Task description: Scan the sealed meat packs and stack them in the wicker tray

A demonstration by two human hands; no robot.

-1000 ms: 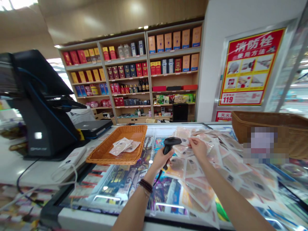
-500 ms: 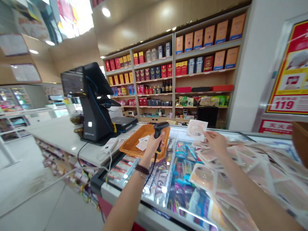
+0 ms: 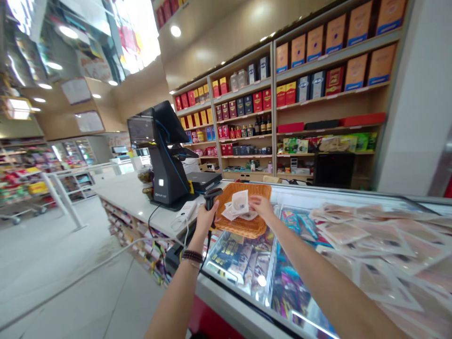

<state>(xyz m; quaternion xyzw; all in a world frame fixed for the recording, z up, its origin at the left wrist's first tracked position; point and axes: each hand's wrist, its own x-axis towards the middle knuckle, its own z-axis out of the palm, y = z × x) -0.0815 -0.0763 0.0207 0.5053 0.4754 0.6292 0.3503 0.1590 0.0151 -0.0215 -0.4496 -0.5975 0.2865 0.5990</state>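
left hand: left hand (image 3: 205, 219) wrapped round the grip of a black handheld scanner (image 3: 213, 194), scanner head above the fist; cable (image 3: 208, 246) hangs below it. dark beaded bracelet (image 3: 192, 256) on this wrist.
right hand: right hand (image 3: 262, 208) narrow, fingertips pinching the right edge of a flat packet (image 3: 240, 201).
flat packet: just left of the right fingertips, right of the scanner and apart from it; tilted up over the basket. cannot tell if its lower edge touches what lies beneath.
basket: orange wicker basket (image 3: 249, 230) between the hands, reaching a little beyond them; loose packets (image 3: 229, 215) inside, under the held one.
pile: overlapping similar packets (image 3: 379, 238), well to the right of the right hand.
freezer: bagged goods (image 3: 243, 261) under glass, nearer the wearer than both hands.
till: black terminal (image 3: 167, 174), beyond and left of the left hand.
shelves: boxed goods (image 3: 243, 104), far beyond both hands.
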